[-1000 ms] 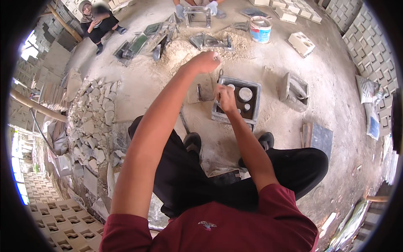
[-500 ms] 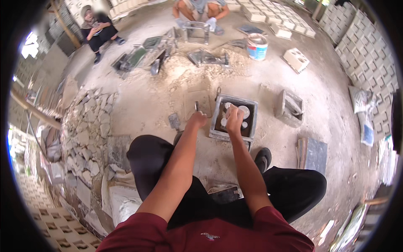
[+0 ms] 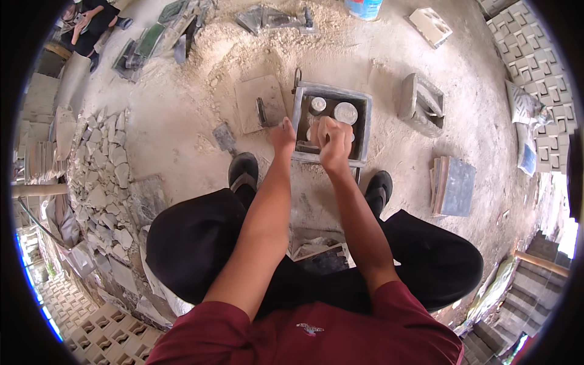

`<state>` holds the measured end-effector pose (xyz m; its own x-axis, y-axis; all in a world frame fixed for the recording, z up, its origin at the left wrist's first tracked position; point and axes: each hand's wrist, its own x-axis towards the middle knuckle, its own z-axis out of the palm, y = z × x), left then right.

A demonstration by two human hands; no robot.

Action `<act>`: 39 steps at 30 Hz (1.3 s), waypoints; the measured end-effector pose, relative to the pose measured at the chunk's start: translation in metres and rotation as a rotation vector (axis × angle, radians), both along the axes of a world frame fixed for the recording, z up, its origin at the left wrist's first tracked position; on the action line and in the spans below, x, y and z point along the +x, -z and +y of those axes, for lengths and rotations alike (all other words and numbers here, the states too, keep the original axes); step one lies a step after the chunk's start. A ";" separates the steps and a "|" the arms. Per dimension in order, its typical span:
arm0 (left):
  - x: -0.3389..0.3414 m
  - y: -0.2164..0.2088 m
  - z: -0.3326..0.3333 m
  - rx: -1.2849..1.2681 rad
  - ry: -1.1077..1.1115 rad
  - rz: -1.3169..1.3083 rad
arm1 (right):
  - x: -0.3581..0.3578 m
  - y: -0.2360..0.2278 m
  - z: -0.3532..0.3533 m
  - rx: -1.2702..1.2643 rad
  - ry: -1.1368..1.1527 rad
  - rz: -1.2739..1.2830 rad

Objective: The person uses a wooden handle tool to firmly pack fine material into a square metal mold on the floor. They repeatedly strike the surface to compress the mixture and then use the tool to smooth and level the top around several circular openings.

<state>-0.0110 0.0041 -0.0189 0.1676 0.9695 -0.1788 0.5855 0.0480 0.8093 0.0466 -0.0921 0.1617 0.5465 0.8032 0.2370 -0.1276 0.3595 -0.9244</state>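
Note:
A grey square mold box (image 3: 368, 121) stands on the floor before me, with several white round-topped cylinders (image 3: 346, 114) inside. My right hand (image 3: 333, 137) is over the box among the cylinders, its fingers curled closed; what they hold is hidden. My left hand (image 3: 281, 135) is against the outside of the box's left wall, thumb up, its other fingers mostly hidden. To its left lies a flat square plate (image 3: 246, 100) with an upright dark handle (image 3: 261, 112). A small trowel (image 3: 225, 139) lies left of that plate.
A pale sand heap (image 3: 225, 45) spreads beyond the box, with dark mold parts (image 3: 277, 18) on it. To the right are a hollow grey mold (image 3: 420, 118), a stack of panels (image 3: 455, 185) and a pale block (image 3: 429, 27). Broken rubble (image 3: 100, 164) lies at left.
The view has tilted downward, so the far worker is out of frame. My left hand has come closer to the box's left wall. My right hand stays over the box, still closed.

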 end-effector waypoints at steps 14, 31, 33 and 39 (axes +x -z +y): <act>0.009 -0.010 -0.007 -0.229 -0.405 0.114 | 0.051 -0.002 -0.022 -0.088 -0.011 -0.100; 0.013 -0.018 -0.002 -0.265 -0.416 0.186 | 0.007 -0.003 -0.009 -0.029 0.271 -0.137; 0.006 -0.016 -0.003 -0.196 -0.356 0.181 | -0.003 -0.004 -0.009 -0.109 0.293 -0.383; 0.003 -0.015 0.003 0.129 -0.077 0.263 | 0.011 -0.011 -0.011 -0.182 0.221 -0.111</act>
<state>-0.0085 0.0067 -0.0043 0.0572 0.9951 -0.0808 0.7747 0.0068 0.6323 0.0574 -0.1027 0.1723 0.6913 0.7027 0.1681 0.0409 0.1942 -0.9801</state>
